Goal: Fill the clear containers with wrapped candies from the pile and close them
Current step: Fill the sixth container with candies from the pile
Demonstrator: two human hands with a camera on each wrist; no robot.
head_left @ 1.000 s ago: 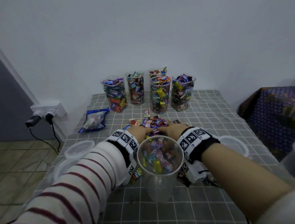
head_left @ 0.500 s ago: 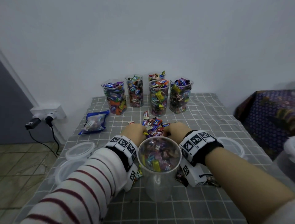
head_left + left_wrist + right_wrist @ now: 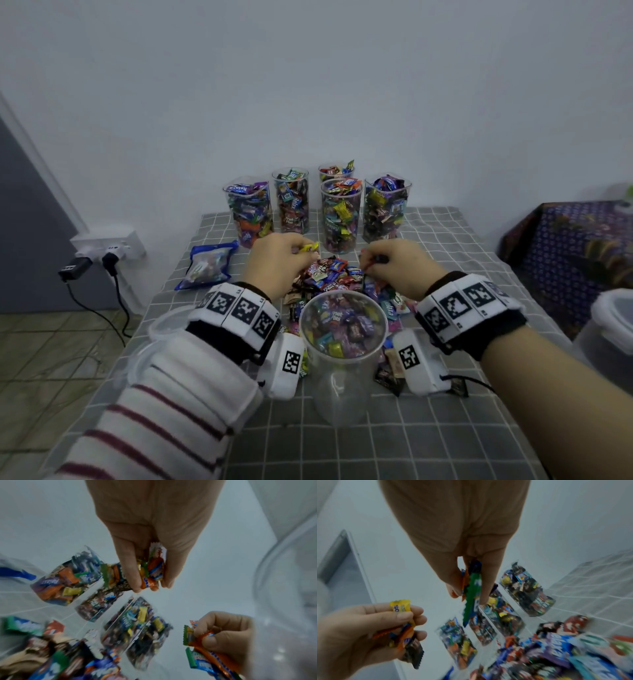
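Wall socket (image 3: 106, 245): on the wall at the far left, two dark plugs in it, cables hanging toward the tiled floor.
Lids (image 3: 168, 322): clear round ones at the table's left edge, partly hidden behind the striped sleeve (image 3: 164, 404).
Blue candy bag (image 3: 205, 265): flat on the checked tablecloth (image 3: 445, 445), left of the pile.
Left hand (image 3: 277, 265): raised over the pile's left side, fingers curled round a small bunch of wrapped candies (image 3: 152, 568); a yellow wrapper end sticks out past the fingertips in the head view.
Filled containers (image 3: 340, 216): five clear tall ones at the back of the table by the wall, packed to the brim with candies, all without lids.
Candy pile (image 3: 329, 274): loose wrapped sweets in the middle of the table, between the two hands and just behind the near container.
Near container (image 3: 342, 342): clear, upright, uncovered, between the wrists; candies fill it close to the rim.
Right hand (image 3: 397, 265): lifted over the pile's right side, fingers pinching several candies, among them a long green wrapper (image 3: 472, 596) hanging down.
Lidded tub (image 3: 609, 329): clear, at the right edge, only partly in view.
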